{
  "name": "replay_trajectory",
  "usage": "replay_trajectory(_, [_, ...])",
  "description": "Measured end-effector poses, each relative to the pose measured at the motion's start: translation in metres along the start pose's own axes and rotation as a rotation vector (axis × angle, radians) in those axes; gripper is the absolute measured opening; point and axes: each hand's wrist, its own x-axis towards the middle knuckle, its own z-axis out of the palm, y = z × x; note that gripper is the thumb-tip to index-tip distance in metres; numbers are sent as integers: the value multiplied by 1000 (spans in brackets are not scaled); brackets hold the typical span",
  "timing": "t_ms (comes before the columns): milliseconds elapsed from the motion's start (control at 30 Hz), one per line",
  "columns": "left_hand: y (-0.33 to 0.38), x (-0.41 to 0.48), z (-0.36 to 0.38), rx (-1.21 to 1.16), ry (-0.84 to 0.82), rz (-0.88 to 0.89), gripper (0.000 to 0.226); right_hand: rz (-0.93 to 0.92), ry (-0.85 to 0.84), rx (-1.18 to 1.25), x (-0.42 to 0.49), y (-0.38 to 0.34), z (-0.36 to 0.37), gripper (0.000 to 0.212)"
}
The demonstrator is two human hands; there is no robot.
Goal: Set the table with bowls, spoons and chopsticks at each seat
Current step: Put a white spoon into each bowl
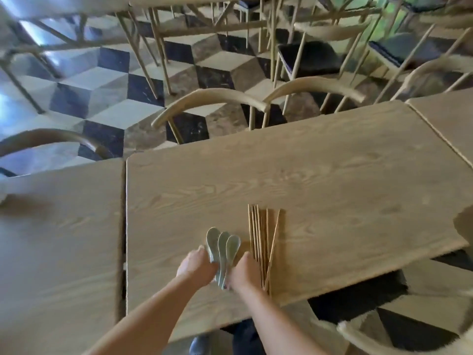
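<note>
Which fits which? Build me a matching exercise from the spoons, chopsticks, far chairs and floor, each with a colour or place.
1 spoons
2 chopsticks
3 far chairs
4 floor

A black, white and grey tiles
B tucked at the far edge of the table
C pale green
D light wood, lying right of the spoons

Pairs: 1-C; 2-D; 3-B; 4-A

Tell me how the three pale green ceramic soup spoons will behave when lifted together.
The pale green ceramic soup spoons look glazed and stiff, so probably slippery; fanned and overlapping, they may slide apart. They could chip if dropped on the wooden table. The left hand and right hand at the handles should steady them.
</note>
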Motion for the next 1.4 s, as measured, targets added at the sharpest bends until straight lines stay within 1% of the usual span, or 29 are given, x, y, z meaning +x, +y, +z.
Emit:
replay_trajectory(67, [7, 14, 6, -38, 18, -43, 13, 30, -18, 19, 17, 2, -1, 27])
replay_trajectory(100, [9, 20, 8, -50, 24, -71, 16, 37, -26, 8, 23, 4, 0, 24])
replay_trajectory(233, [15, 33, 14, -166, 38, -197, 15, 40, -57, 4, 38, 8, 2, 5])
replay_trajectory(333, [20, 33, 14, -245, -22, -223, 23, 56, -86, 29, 41, 5, -1, 10])
replay_trajectory(433, [27, 29, 18, -306, -146, -251, 20, 37, -98, 17, 41, 4, -4, 14])
replay_trajectory(500, [30, 27, 23, -326, -189, -247, 18, 50, -88, 16, 43, 4, -3, 14])
replay_trajectory(567, [29, 26, 27, -362, -203, -242, 15, 68, -82, -40, 45, 4, -1, 21])
replay_trajectory(633, [27, 23, 25, -369, -210, -223, 11, 84, -122, 14, 46, 0, -2, 11])
replay_trajectory(667, [25, 23, 24, -374, -216, -210, 9, 79, -120, 1, 47, -2, -2, 9])
replay_trajectory(700, [22, 22, 23, -386, -227, -200, 9, 52, -115, -32, 48, -3, -1, 13])
replay_trajectory(767, [16, 19, 23, -430, -255, -186, 17, 33, -151, -18, 48, -7, 1, 19])
replay_trajectory(867, [8, 10, 27, -538, -274, -191, 21, 49, -204, 49, 42, -15, 4, 16])
replay_trajectory(967, [4, -5, 32, -739, -247, -187, 28, 41, -271, 130, 34, -20, 5, 16])
replay_trajectory(1067, [0, -16, 33, -816, -219, -163, 24, 91, -354, 245, 23, -26, 5, 17])
replay_trajectory(1133, [-2, -21, 35, -864, -216, -135, 26, 100, -371, 252, 18, -28, 5, 18])
replay_trajectory(1267, [-8, -33, 35, -926, -181, -108, 35, 130, -428, 357, 8, -30, 2, 14])
replay_trajectory(1333, [-13, -43, 31, -996, -166, -74, 39, 136, -475, 393, 3, -31, 3, 12])
replay_trajectory(1400, [-23, -58, 25, -1078, -152, -23, 37, 126, -499, 395, -5, -34, 6, 10])
